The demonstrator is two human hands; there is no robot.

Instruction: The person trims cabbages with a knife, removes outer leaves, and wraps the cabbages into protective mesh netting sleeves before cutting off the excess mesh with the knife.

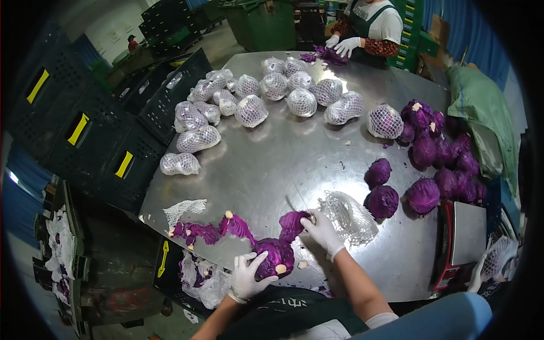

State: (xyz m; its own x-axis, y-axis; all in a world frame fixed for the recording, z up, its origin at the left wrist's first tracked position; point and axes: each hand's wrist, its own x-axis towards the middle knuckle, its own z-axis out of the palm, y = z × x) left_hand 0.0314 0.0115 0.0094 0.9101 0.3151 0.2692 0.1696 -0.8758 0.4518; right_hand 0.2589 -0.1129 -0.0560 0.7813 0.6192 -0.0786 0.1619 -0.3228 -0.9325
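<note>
My left hand (250, 274), in a white glove, holds a red cabbage (275, 257) at the table's near edge, its cut stem end toward me. My gloved right hand (319, 229) grips a purple outer leaf (292, 225) that stands away from the head's upper right side; a thin blade appears to stick up from the same hand. Loose purple leaves (236, 225) lie left of the cabbage. White foam netting (348, 219) lies right of my right hand, and a smaller net piece (185, 209) is at the left.
Net-wrapped cabbages (251, 111) line the far and left parts of the metal table (263, 170). Bare red cabbages (424, 152) are heaped right, above a red scale (461, 242). A crate of scraps (204, 276) stands below the near left edge. A co-worker's gloved hands (347, 46) handle leaves across the table.
</note>
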